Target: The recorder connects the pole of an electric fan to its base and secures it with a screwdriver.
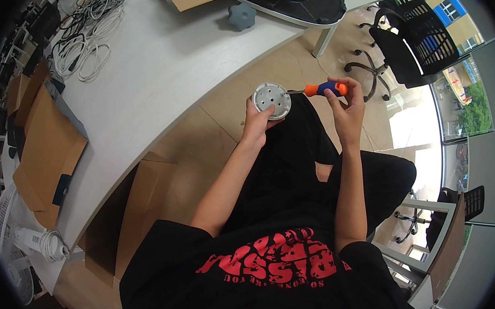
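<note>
My left hand (257,121) grips a round, light grey disc-shaped part (271,102) with several small holes in its face, the thumb lying over its lower edge. A screwdriver (326,90) with an orange and blue handle is pinched in my right hand (348,106). Its shaft points left, and the tip meets the right rim of the disc; whether it sits in a screw there is too small to tell. Both hands are held over my lap, beyond the table's curved edge.
The white table (167,61) curves along my left. On it lie a grey lobed knob (241,16), a black oval base (294,1), tangled cables (91,32) and an open cardboard box (50,150). Another carton (144,204) stands below. An office chair (413,42) is at far right.
</note>
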